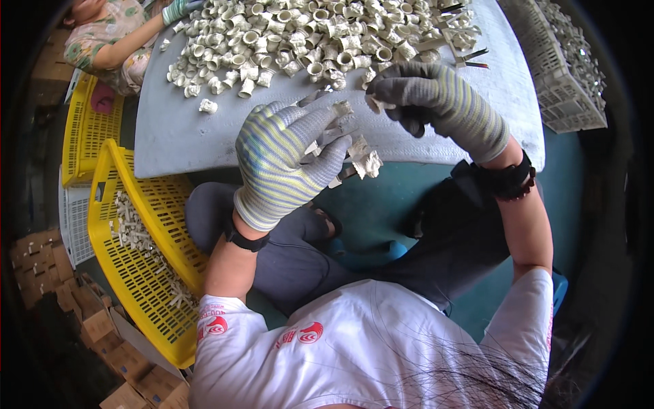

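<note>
My left hand point(283, 153), in a grey, yellow-striped glove, is closed around a cluster of cream moulded pieces point(368, 162) that jut out past its fingers over the table's near edge. Just to the right, my right hand point(436, 102) wears a matching glove and pinches a small cream piece point(376, 104) between thumb and fingers. Its exact shape is partly hidden by the fingers. Beyond both hands spreads a large heap of small cream cup-shaped pieces point(317, 68) with flared rims, on a pale table point(184, 140).
Hand tools with dark and red handles point(473, 60) lie at the heap's right side. A yellow crate point(102, 228) with cream scraps stands at my left, another yellow crate point(76, 129) behind it. A white crate point(569, 95) of parts is at right. A gloved co-worker point(119, 51) sits far left.
</note>
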### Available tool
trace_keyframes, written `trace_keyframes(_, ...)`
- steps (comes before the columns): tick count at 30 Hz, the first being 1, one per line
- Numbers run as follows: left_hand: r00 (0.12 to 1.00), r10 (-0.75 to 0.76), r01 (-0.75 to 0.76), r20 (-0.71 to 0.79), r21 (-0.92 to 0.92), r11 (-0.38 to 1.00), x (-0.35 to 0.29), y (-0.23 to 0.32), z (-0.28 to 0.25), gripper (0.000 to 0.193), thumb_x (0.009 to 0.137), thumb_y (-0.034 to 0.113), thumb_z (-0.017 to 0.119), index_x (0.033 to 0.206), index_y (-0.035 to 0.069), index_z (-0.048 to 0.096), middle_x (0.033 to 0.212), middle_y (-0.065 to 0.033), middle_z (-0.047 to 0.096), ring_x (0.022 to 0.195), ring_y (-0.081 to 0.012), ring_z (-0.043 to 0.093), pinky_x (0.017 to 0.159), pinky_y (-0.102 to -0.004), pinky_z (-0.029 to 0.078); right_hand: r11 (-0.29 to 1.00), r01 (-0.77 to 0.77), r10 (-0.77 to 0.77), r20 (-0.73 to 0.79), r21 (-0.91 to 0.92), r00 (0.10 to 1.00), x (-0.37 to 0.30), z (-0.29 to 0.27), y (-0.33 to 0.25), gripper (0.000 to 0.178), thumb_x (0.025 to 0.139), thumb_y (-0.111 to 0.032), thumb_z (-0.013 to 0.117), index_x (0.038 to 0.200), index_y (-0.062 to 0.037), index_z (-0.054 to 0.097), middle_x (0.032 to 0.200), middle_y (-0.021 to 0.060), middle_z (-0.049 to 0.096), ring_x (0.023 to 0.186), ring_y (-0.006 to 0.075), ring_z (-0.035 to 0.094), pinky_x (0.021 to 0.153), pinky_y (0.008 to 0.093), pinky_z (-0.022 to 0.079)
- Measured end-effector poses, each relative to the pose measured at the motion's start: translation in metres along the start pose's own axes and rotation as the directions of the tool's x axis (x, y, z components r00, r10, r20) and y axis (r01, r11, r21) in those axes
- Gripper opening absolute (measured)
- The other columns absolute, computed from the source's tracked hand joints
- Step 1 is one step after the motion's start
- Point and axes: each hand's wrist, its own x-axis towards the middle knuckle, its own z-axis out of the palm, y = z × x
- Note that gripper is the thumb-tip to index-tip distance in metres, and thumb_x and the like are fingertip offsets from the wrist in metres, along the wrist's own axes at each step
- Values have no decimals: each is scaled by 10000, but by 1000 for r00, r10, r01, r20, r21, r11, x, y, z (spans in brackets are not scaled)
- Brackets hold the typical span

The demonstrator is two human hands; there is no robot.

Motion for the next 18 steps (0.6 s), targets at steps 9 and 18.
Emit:
trace_keyframes(9, 995, 93, -90, -35, 95, 991, 9, 8, 4, 301, 791, 209, 824, 1064, 91, 778, 1040, -74, 757, 854, -274, 661, 768, -403, 498, 986, -124, 116, 77, 108, 990, -9, 3, 0, 341, 1001, -363, 676, 1121, -60, 776, 735, 17, 687, 562, 80, 629, 513, 222, 505)
trace_keyframes(18, 994, 112, -113, 18, 50, 992, 7, 8, 3, 266, 798, 196, 816, 1045, 107, 772, 1111, -64, 756, 923, -272, 679, 780, -397, 491, 989, -145, 142, 111, 15, 984, -13, 13, -15, 352, 981, -395, 726, 985, -47, 779, 675, 15, 686, 526, 77, 635, 497, 222, 504)
